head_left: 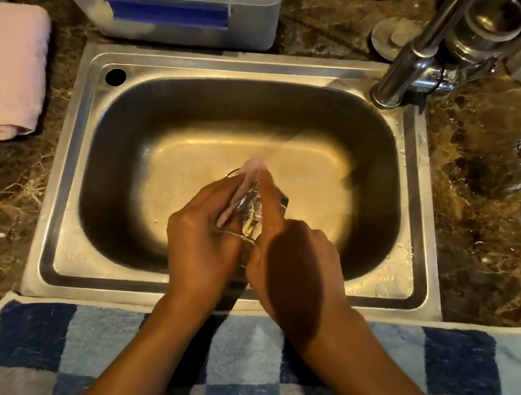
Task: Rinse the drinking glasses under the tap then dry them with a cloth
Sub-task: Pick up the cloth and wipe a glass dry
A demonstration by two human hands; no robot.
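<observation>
Over the steel sink [60, 162], left hand [201, 249] and right hand [295, 269] fingers clasp a glass [252, 206]: rinsing step. Next, dry with cloth [0, 68].

Brushed steel sink [60, 162], glossy marble counter [495, 238]

You're reaching both bare forearms in from the bottom edge, converging toward the middle. Your left hand [204, 239] is sitting back-up, knuckles toward the camera, fingers curling forward and downward, closing around the glass [252, 208]. Your right hand [295, 266] is pressing in just beside it, index finger extending forward along the glass, remaining fingers wrapping underneath, out of sight. Both wrists are bending slightly inward, hands nearly touching. Shadow is covering the back of your right hand.
</observation>
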